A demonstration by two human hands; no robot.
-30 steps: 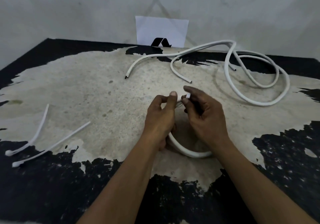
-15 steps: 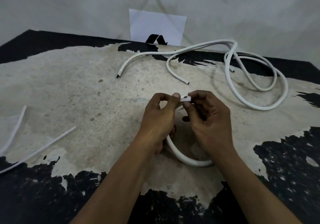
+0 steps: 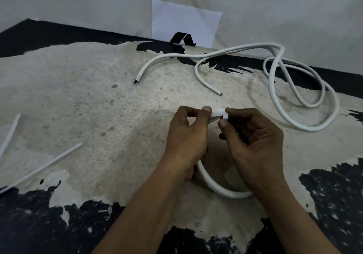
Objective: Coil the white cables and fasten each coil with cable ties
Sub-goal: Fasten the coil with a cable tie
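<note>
A small coil of white cable [image 3: 220, 189] lies under both my hands in the middle of the worn table; only its near arc shows. My left hand [image 3: 186, 141] pinches one end of a white cable tie [image 3: 217, 113] between thumb and forefinger. My right hand [image 3: 255, 145] pinches the tie's other end, right beside the left fingertips. How the tie wraps the coil is hidden by my fingers. A long loose white cable [image 3: 306, 96] sprawls in open loops at the back right, its two cut ends pointing left.
Two spare white cable ties [image 3: 45, 165] [image 3: 9, 134] lie on the table at the left. A white paper card [image 3: 185, 25] with a black mark leans against the wall behind. The tabletop [image 3: 98, 106] is pale with worn black patches.
The tie between my fingertips has drawn out a little longer, with my hands slightly further apart. The view has shifted, so the spare ties sit nearer the left edge.
</note>
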